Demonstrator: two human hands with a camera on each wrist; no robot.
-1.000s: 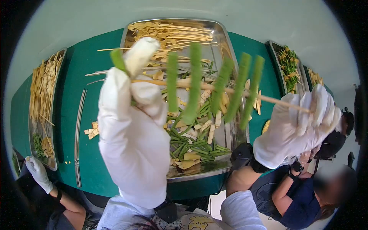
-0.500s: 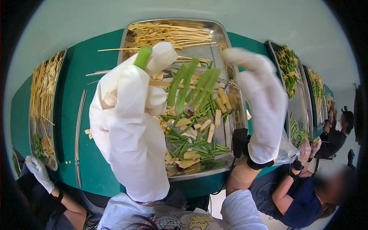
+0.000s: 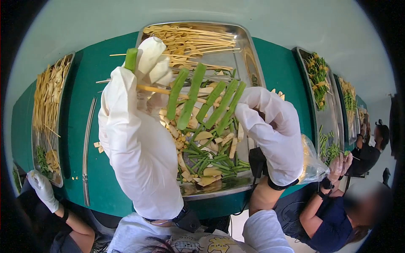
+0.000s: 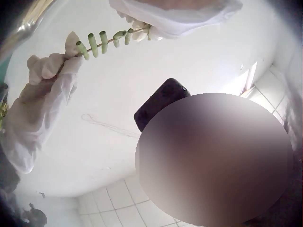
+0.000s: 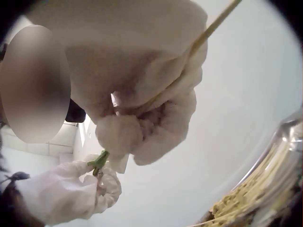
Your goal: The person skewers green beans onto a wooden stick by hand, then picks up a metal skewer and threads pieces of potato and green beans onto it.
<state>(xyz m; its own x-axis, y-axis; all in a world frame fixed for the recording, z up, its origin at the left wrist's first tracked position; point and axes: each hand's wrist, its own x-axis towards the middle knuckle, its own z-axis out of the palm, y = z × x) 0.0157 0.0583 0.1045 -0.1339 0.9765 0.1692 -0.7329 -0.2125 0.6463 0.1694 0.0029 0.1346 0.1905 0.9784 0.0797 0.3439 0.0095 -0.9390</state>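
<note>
My white-gloved left hand point(image 3: 137, 130) holds a short green bean piece point(image 3: 131, 59), which stands up between finger and thumb. One end of a wooden skewer point(image 3: 145, 88) reaches the same fingers. Threaded crosswise on the skewer are several green bean pieces point(image 3: 192, 98), hanging side by side between the hands. My gloved right hand point(image 3: 272, 128) grips the skewer just past the last piece. In the right wrist view, the bare skewer point(image 5: 215, 22) runs out from the curled right fingers, and the left hand point(image 5: 66, 191) shows below with a green piece point(image 5: 98, 162).
Beneath my hands lies a metal tray point(image 3: 249, 63) with cut beans, pale strips and finished skewers. Metal rods point(image 3: 87, 147) lie on the green table point(image 3: 114, 192). More trays point(image 3: 66, 80) stand at both sides. Other people's gloved hands point(image 3: 43, 192) are at the table edges.
My right hand has moved left along the skewer from its far end, up close to the bean pieces. The left hand still holds its bean piece, and the threaded pieces have shifted slightly.
</note>
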